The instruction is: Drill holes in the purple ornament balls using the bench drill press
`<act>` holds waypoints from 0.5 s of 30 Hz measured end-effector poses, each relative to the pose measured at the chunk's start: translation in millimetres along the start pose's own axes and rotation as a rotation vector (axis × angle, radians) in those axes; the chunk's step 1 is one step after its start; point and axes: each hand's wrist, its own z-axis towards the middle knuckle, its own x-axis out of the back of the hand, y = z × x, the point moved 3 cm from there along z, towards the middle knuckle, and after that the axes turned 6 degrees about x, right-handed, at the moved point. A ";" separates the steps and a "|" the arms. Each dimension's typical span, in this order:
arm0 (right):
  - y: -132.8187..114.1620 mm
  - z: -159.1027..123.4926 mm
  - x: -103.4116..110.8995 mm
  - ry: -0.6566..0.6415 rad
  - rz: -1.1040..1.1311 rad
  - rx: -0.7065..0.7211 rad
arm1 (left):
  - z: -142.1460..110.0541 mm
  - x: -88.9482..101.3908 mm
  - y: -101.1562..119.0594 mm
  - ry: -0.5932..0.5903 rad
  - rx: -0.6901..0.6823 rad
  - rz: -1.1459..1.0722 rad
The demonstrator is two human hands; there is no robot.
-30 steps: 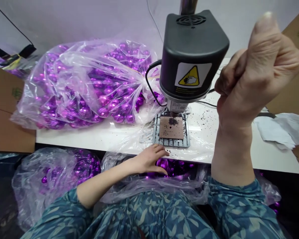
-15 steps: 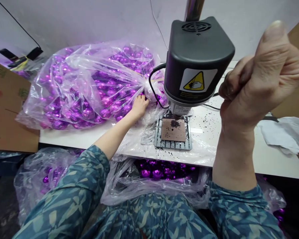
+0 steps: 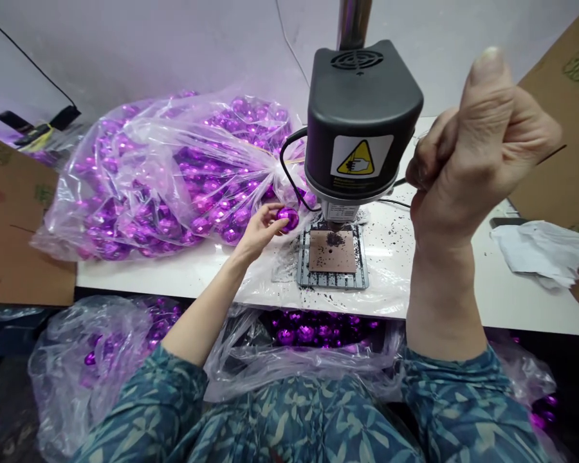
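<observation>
My left hand (image 3: 260, 230) holds a shiny purple faceted ball (image 3: 288, 220) between thumb and fingers, just left of the drill press. That black drill press (image 3: 364, 109) carries a yellow hand-warning sticker. Its lower end is over a brown square board (image 3: 332, 252) with a small dark hole and dark shavings, resting on a slotted metal base (image 3: 332, 281). Raised at the machine's right side, my right hand (image 3: 482, 151) is closed with the thumb up. Whatever its fingers wrap around is hidden. A large clear bag (image 3: 164, 167) of purple balls lies behind my left hand.
Dark shavings are scattered over the white table (image 3: 502, 296). An open plastic bag of purple balls (image 3: 313, 331) sits below the front edge. White paper (image 3: 535, 251) lies at the right. Cardboard boxes (image 3: 24, 218) stand at both sides; a black cable (image 3: 285, 161) loops beside the drill.
My left hand has come out from the bag's gathered mouth toward me, and a purple ball now shows in its fingers. My right hand stays closed beside the machine; the view has shifted slightly.
</observation>
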 end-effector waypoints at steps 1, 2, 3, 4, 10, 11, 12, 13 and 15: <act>-0.4 -0.2 0.0 0.011 -0.002 -0.003 | -9.4 -5.7 -2.8 -0.082 0.069 -0.172; -0.7 -0.4 -0.2 0.020 -0.005 -0.004 | -17.1 -12.2 -6.0 -0.158 0.136 -0.309; -1.0 -0.6 -0.5 0.027 -0.009 -0.006 | -23.0 -19.0 -9.3 -0.218 0.193 -0.412; -1.0 -0.8 -0.9 0.030 -0.016 -0.013 | -26.8 -25.7 -12.5 -0.258 0.236 -0.485; -3.5 -2.3 -1.7 0.024 0.014 -0.018 | -29.0 -56.9 -23.7 -0.222 0.194 -0.489; -3.7 -2.6 -1.6 0.022 0.026 -0.021 | -29.4 -60.8 -23.7 -0.206 0.158 -0.451; -3.7 -2.9 -1.5 0.022 0.029 -0.027 | -29.9 -64.6 -23.6 -0.197 0.128 -0.416; -3.5 -3.2 -1.4 0.021 0.025 -0.029 | -30.6 -68.2 -23.6 -0.195 0.107 -0.388; -2.7 -3.7 -1.4 0.018 0.005 -0.029 | -31.3 -74.4 -24.3 -0.205 0.093 -0.352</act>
